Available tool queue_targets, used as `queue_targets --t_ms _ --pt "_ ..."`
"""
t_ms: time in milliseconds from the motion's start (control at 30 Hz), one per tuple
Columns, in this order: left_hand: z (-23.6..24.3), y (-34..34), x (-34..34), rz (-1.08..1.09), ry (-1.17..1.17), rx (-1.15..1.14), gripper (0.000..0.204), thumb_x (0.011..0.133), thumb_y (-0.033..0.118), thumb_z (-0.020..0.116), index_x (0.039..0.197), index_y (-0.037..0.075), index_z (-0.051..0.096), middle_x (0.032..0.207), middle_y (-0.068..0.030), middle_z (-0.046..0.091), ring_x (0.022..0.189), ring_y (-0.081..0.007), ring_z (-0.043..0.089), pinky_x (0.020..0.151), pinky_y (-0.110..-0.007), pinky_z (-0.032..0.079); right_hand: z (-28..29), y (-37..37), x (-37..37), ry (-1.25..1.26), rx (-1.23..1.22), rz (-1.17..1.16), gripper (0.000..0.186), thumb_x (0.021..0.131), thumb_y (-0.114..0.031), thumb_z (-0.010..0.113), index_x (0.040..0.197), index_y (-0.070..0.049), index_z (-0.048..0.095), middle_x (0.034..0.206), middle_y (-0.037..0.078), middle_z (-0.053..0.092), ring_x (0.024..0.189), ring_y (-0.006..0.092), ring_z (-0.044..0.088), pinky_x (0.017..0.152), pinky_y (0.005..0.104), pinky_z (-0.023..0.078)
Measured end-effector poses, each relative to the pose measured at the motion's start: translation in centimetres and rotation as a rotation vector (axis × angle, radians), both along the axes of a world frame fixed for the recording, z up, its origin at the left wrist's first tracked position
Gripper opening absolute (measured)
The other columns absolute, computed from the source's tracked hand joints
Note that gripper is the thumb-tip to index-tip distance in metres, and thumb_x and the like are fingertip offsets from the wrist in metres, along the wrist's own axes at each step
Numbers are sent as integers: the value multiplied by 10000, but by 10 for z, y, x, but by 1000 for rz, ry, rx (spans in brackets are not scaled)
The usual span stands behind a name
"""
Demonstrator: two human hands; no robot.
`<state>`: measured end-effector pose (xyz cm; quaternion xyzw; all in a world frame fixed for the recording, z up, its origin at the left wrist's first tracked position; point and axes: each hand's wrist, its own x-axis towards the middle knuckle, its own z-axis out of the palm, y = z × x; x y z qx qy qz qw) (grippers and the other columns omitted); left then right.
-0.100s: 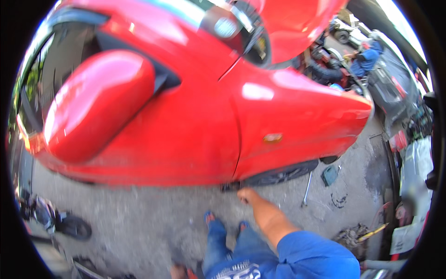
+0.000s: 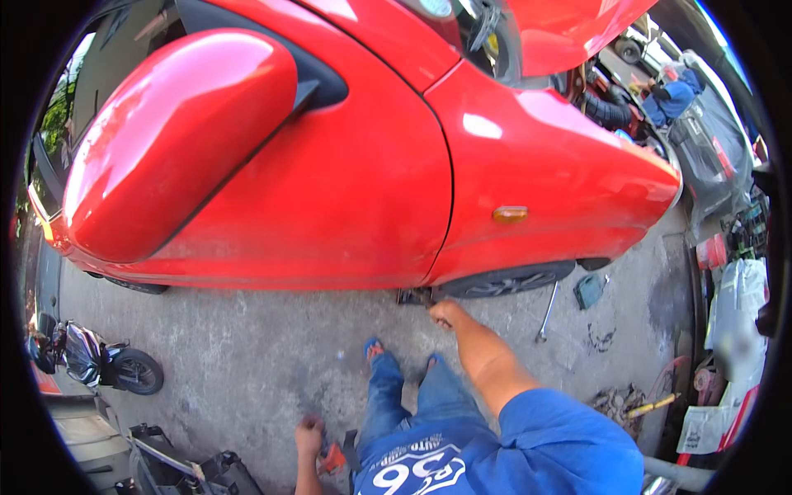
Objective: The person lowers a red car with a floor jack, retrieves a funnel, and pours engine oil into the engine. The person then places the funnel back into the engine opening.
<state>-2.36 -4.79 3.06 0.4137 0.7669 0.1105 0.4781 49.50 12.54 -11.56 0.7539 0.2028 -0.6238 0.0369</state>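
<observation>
Beside the front wheel (image 2: pixel 507 282) of a red car (image 2: pixel 355 214), my right hand (image 2: pixel 448 313) is closed around the end of a dark handle (image 2: pixel 425 298). That handle leads to a dark metal thing (image 2: pixel 407 295) low under the car's side edge; most of it is hidden, so its kind is unclear. My left hand (image 2: pixel 310 433) hangs low at my left side with its fingers curled in. Whatever it may hold cannot be made out. An orange-red object (image 2: pixel 332 459) shows close to it, beside my leg.
On the concrete, right of the wheel, lie a long metal wrench (image 2: pixel 548 313) and a dark green box-like thing (image 2: pixel 589 291). A motorcycle (image 2: pixel 107 359) stands at left, with dark plastic parts (image 2: pixel 177 462) nearer. Another person in blue (image 2: pixel 672 97) is beyond the raised hood (image 2: pixel 569 33).
The view has shifted, and the car sits higher in it. My left hand has come further into sight. My right hand stays by the car's lower edge, where its handle now shows more clearly.
</observation>
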Motion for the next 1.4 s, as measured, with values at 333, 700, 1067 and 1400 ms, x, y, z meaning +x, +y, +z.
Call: queue_targets --t_ms 333,700,1067,1400 --pt "4 59 144 -123 -274 -110 264 913 79 680 1159 -16 676 989 -117 736 881 -163 685 795 -293 540 85 -3 -14 -216 48 177 223 718 -110 618 854 -8 762 943 170 758 941 285 750 778 387 575" --pt "-10 68 213 -371 -239 -131 259 903 132 707 1129 4 706 1001 -127 757 917 -186 712 836 -312 543 84 -27 -35 -275 201 182 449 828 -213 575 1185 31 693 1266 221 667 1229 303 633 1023 364 504" --pt "-51 104 284 -397 -334 -142 292 921 264 685 1089 29 729 1009 -129 753 936 -236 716 832 -358 556 61 -7 -13 -140 -16 184 191 755 -164 632 773 11 708 798 192 720 714 306 736 653 463 581" --pt "-132 116 417 733 -803 -422 460 980 389 631 961 -66 693 841 -127 691 642 -222 615 628 -423 515 65 14 7 18 -306 68 201 867 -101 608 705 -115 490 543 3 459 418 108 372 391 273 293"
